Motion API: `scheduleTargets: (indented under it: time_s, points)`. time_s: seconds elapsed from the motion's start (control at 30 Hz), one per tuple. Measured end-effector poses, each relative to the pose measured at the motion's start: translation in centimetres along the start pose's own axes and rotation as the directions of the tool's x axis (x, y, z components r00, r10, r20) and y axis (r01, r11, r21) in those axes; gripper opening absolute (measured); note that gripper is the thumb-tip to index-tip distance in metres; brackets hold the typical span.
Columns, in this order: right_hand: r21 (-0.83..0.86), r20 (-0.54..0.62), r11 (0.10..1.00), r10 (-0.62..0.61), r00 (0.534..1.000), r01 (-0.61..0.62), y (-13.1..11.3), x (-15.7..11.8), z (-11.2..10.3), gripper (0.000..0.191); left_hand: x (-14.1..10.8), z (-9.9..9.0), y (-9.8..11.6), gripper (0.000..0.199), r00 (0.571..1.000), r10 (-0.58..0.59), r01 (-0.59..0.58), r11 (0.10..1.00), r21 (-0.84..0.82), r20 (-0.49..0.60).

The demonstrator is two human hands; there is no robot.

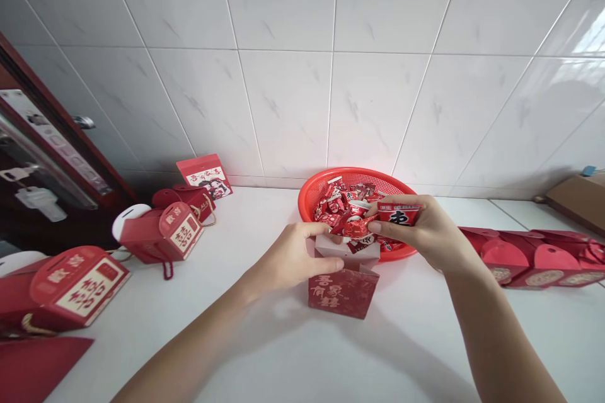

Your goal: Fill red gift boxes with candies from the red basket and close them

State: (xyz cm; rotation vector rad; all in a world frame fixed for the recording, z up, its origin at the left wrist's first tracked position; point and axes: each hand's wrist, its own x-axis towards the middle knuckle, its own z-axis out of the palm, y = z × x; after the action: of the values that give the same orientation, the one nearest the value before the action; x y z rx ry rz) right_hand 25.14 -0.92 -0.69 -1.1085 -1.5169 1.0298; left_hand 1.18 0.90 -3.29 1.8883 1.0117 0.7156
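An open red gift box (pixel 343 289) with pale characters on its front stands on the white table, its top flaps up. My left hand (pixel 295 258) grips the box's upper left edge, thumb over the front. Above the box's right side, my right hand (pixel 425 230) pinches wrapped candies (pixel 399 215); a red packet with a dark character shows between the fingers, and a round red wrapped piece (pixel 357 228) sits by the fingertips. Just behind, a red plastic basket (pixel 305 192) holds many red-wrapped candies (pixel 335 201), partly hidden by my hands.
Closed red boxes (pixel 161 233) with cord handles stand at the left, near a picture card box (pixel 208 176). More red boxes (pixel 534 258) line the right side. A cardboard box (pixel 579 201) lies far right, and a tiled wall (pixel 283 107) rises behind.
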Motion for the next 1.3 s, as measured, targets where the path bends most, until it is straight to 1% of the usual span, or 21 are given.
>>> scheduleTargets:
  time_s: [0.07,0.2,0.27,0.3,0.37,0.43,0.5,0.53,0.57,0.63,0.67,0.7,0.77,0.87,0.97,1.03,1.1,1.17,1.3]
  points:
    - [-0.023,0.027,0.999,-0.028,0.999,0.029,-0.1,0.0,0.0,0.032,-0.1,-0.6,0.1,0.038,0.996,0.018,-0.019,1.000,0.004,0.090]
    - [-0.052,0.089,0.996,-0.072,0.993,0.076,-0.2,0.0,0.1,0.021,-0.1,-1.4,0.1,0.019,0.974,0.021,-0.030,0.999,0.039,0.224]
    - [-0.067,0.104,0.994,-0.076,0.992,0.083,-0.3,-0.1,0.1,0.018,0.1,-1.4,-0.1,0.016,0.961,0.018,-0.023,1.000,0.013,0.278]
    - [-0.072,0.112,0.994,-0.078,0.991,0.087,-0.3,-0.1,0.1,0.018,0.1,-1.3,-0.2,0.018,0.958,0.009,-0.010,1.000,0.003,0.288]
    - [-0.087,0.119,0.991,-0.088,0.989,0.099,-0.4,-0.2,0.1,0.019,0.3,-1.1,-0.5,0.032,0.965,-0.021,0.020,1.000,0.004,0.262]
    - [-0.102,0.132,0.988,-0.106,0.986,0.120,-0.5,-0.3,0.2,0.018,0.5,-0.9,-0.7,0.049,0.978,-0.066,0.062,0.998,0.029,0.199]
    - [-0.106,0.153,0.983,-0.136,0.979,0.153,-0.8,-0.5,0.5,0.013,0.5,-0.7,-0.8,0.054,0.985,-0.100,0.095,0.995,0.041,0.143]
    - [-0.102,0.168,0.980,-0.150,0.974,0.169,-0.9,-0.6,0.7,0.011,0.5,-0.6,-0.8,0.050,0.986,-0.107,0.103,0.994,0.034,0.129]
    - [-0.100,0.180,0.978,-0.163,0.970,0.183,-1.1,-0.8,0.9,0.009,0.4,-0.6,-0.7,0.042,0.986,-0.108,0.106,0.994,0.018,0.129]
    - [-0.121,0.182,0.971,-0.184,0.966,0.207,-1.3,-1.2,1.3,0.009,0.3,-0.5,-0.4,0.017,0.984,-0.091,0.097,0.995,-0.032,0.153]
    - [-0.143,0.180,0.966,-0.189,0.965,0.216,-1.4,-1.4,1.5,0.009,0.2,-0.5,-0.2,0.008,0.982,-0.083,0.093,0.994,-0.052,0.171]
    - [-0.168,0.182,0.961,-0.190,0.965,0.221,-1.5,-1.6,1.7,0.009,0.1,-0.6,-0.1,0.009,0.979,-0.079,0.093,0.994,-0.065,0.190]
    - [-0.204,0.204,0.955,-0.173,0.964,0.215,-1.5,-1.8,2.0,0.009,0.1,-0.7,0.1,0.013,0.971,-0.083,0.104,0.991,-0.079,0.226]
    - [-0.207,0.263,0.963,-0.114,0.958,0.172,-1.2,-1.7,2.3,0.013,0.2,-0.8,0.1,0.015,0.954,-0.111,0.137,0.988,-0.077,0.278]
    - [-0.246,0.304,0.955,-0.083,0.949,0.162,-1.0,-1.6,2.6,0.015,0.2,-0.9,0.0,0.030,0.949,-0.112,0.143,0.986,-0.083,0.296]
    - [-0.308,0.305,0.938,-0.059,0.950,0.157,-1.0,-1.5,2.7,0.017,0.1,-1.0,0.0,0.039,0.945,-0.109,0.141,0.987,-0.082,0.308]
    - [-0.391,0.287,0.911,-0.011,0.958,0.128,-1.1,-1.6,2.6,0.016,0.1,-1.1,0.2,0.041,0.941,-0.095,0.124,0.990,-0.067,0.325]
    - [-0.487,0.272,0.868,0.044,0.961,0.098,-1.3,-1.7,2.2,0.013,0.0,-1.2,0.3,0.039,0.938,-0.074,0.097,0.994,-0.051,0.338]
    - [-0.630,0.275,0.772,0.122,0.954,0.083,-1.7,-2.1,1.3,0.014,0.0,-1.2,0.2,0.034,0.946,-0.070,0.081,0.997,-0.022,0.315]
